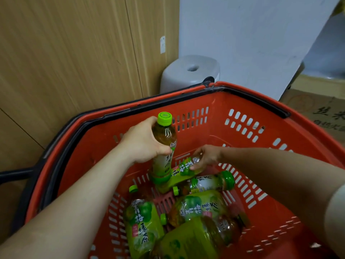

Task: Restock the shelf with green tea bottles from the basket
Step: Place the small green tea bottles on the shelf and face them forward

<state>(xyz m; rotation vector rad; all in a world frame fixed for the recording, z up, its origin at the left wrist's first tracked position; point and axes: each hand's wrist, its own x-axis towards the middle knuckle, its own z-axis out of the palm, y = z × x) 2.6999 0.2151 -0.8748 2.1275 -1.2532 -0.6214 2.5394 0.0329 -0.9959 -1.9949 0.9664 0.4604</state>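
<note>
An upright bottle (164,139) is gripped round its shoulder by the left hand (143,144), near the basket (248,101) back wall. A second bottle (183,170) is laid slantwise at the basket's middle, its long axis pointed toward the right hand (207,156), whose fingers are curled round its far end.

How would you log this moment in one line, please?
stage: picking from basket | left hand: grips upright bottle | right hand: grips lying bottle | other bottles: lying inside
</note>
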